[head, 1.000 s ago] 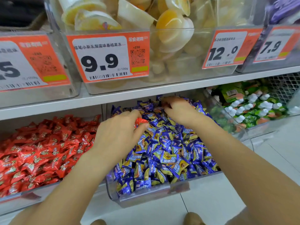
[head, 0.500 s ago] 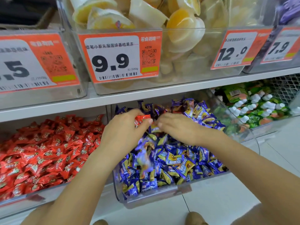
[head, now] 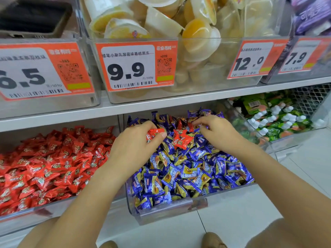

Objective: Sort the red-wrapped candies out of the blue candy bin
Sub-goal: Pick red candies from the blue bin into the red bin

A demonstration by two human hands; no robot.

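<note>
A clear bin on the lower shelf is heaped with blue-wrapped candies. My left hand hovers over its back left part and grips red-wrapped candies between thumb and fingers. More red-wrapped candies lie uncovered among the blue ones just right of that hand. My right hand rests on the pile at the back of the bin, fingers curled into the wrappers; what they touch is hidden.
Left of the blue bin stands a bin full of red-wrapped candies. To the right is a bin of green packets and white caps. The upper shelf overhangs, carrying jelly-cup bins and orange price tags.
My right hand drew back from the bin's far corner toward the middle, then shifted right. Blue candies were pushed aside, uncovering red ones. My left hand kept its red candies.
</note>
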